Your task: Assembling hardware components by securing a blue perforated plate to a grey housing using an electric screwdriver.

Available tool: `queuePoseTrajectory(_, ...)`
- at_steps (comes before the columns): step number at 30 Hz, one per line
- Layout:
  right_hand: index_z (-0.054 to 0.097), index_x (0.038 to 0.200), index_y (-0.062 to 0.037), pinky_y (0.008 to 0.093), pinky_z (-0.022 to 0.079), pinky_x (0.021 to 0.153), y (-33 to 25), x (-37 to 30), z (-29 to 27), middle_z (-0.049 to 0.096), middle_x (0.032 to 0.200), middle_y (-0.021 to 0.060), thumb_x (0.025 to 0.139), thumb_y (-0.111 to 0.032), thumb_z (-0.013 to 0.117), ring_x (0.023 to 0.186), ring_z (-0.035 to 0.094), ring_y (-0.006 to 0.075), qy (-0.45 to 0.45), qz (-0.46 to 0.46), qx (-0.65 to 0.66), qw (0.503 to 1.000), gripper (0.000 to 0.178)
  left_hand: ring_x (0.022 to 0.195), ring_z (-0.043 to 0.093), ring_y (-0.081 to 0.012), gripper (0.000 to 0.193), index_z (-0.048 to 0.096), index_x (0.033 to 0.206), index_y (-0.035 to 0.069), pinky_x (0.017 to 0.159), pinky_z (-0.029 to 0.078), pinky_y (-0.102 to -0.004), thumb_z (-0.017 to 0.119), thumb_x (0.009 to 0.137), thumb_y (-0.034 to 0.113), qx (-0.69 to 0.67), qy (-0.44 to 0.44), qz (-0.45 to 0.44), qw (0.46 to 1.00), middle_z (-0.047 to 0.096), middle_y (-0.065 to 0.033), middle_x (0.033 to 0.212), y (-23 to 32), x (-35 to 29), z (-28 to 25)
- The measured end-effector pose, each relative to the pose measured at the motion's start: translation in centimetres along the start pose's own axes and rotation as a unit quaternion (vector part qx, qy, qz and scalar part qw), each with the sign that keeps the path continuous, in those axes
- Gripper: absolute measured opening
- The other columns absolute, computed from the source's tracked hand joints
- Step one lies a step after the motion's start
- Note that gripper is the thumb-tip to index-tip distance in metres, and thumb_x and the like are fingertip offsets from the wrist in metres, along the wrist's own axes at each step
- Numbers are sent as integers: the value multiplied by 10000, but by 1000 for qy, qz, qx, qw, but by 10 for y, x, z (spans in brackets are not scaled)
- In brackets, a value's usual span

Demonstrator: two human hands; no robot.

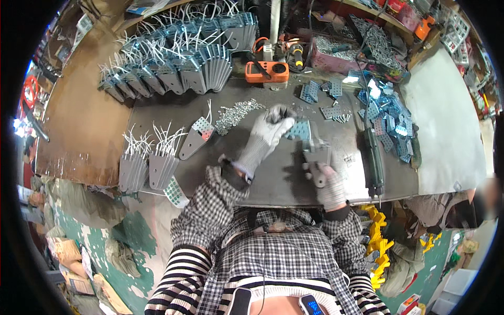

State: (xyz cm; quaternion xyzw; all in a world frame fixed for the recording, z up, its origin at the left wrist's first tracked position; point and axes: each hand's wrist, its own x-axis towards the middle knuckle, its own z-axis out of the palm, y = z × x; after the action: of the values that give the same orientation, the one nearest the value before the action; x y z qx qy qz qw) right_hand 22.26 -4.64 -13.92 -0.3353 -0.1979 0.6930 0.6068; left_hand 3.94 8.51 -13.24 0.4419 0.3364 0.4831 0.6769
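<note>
My left hand (pixel 269 130), in a grey-white knit glove, is over the middle of the bench with its fingers curled closed. What they hold, if anything, is hidden. Right beside the thumb is a blue perforated plate (pixel 299 130); I cannot tell whether the hand touches it. My right hand (pixel 329 188), gloved too and slightly blurred, grips a grey tapered metal bracket (pixel 317 155) near the front edge. To the left, another tapered bracket (pixel 196 139) with a perforated face and white wires lies flat. A heap of small nuts (pixel 234 116) is close to my left hand.
Finished-looking bracket stacks (pixel 167 167) stand front left, with more rows (pixel 178 73) behind. A power screwdriver (pixel 374 163) lies at right beside a pile of blue plates (pixel 391 123). An orange tool (pixel 266 72) and a pink bin of screws (pixel 336 55) are at the back.
</note>
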Motion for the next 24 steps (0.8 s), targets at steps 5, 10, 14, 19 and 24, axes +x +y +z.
queuePoseTrajectory(5,255,1509,-146,294,523,675,6,6,41,566,1217,136,831,-105,637,894,617,224,-76,36,8,996,779,900,609,-124,296,582,1083,22,772,534,-268,604,832,-132,10,79,121,989,616,-12,991,-24,-42,7)
queuePoseTrajectory(10,236,1520,-110,269,512,704,2,6,62,556,1224,102,813,-106,643,887,606,184,-86,32,-54,994,816,911,559,-127,222,556,1002,10,820,482,-250,576,840,-141,155,121,265,944,568,-46,968,-17,-51,9)
queuePoseTrajectory(14,212,1524,-66,257,513,712,9,11,58,545,1244,95,824,-114,625,904,605,157,-77,-5,-101,992,814,886,541,-116,165,532,932,-4,793,458,-230,607,838,-117,225,137,225,938,561,-45,975,-13,-52,9)
queuePoseTrajectory(19,199,1528,-65,269,522,721,7,9,63,532,1271,104,829,-126,626,922,607,162,-79,-2,-92,993,821,873,539,-119,151,533,928,-7,788,458,-235,617,841,-99,258,143,263,919,560,-55,969,-18,-49,1)
queuePoseTrajectory(24,200,1527,-60,275,526,735,7,11,65,521,1291,112,837,-121,611,938,608,171,-75,-14,-94,993,805,857,542,-119,133,528,918,-10,775,462,-235,611,850,-89,279,139,283,907,559,-60,969,-10,-48,5)
